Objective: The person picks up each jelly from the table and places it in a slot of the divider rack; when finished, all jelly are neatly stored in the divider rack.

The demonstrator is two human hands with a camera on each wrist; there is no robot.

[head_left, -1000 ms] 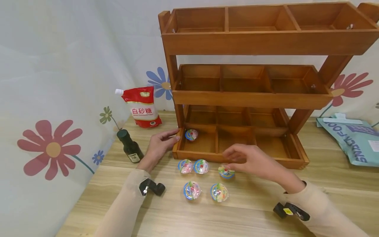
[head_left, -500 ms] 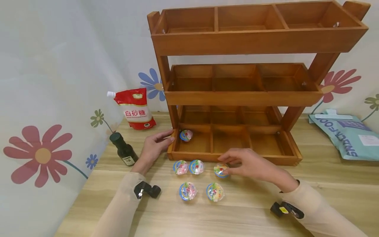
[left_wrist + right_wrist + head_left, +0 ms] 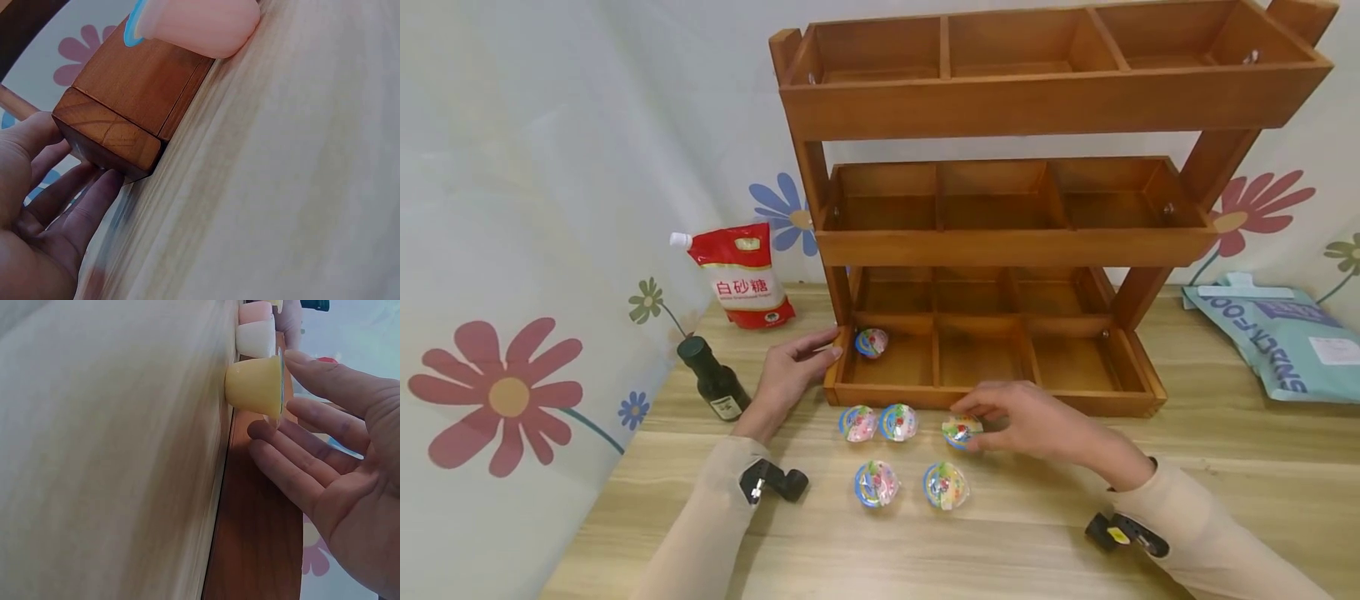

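My left hand (image 3: 793, 371) rests at the left end of the wooden rack's (image 3: 1000, 250) bottom tier. In the left wrist view its thumb and fingertips touch the tier's end (image 3: 106, 134). My right hand (image 3: 1026, 421) hovers around the lid of a yellow jelly cup (image 3: 256, 384) that stands on the table before the rack. Thumb and forefinger are by the lid's rim, loosely extended; whether they touch it is hard to tell. Two jelly cups, one pink-lidded (image 3: 858, 423) and one beside it (image 3: 898, 422), stand left of it. Two more, pink (image 3: 876, 484) and yellow (image 3: 945, 486), stand nearer.
One jelly cup (image 3: 872, 342) lies tilted in the bottom tier's front left compartment. A red sugar pouch (image 3: 741, 279) and a dark green-capped bottle (image 3: 715, 382) stand left of the rack. At the right lies a blue snack bag (image 3: 1277, 342).
The whole head view has shifted slightly as the head moved. My right hand has settled a little closer round the yellow jelly cup. My left hand keeps its place on the rack.
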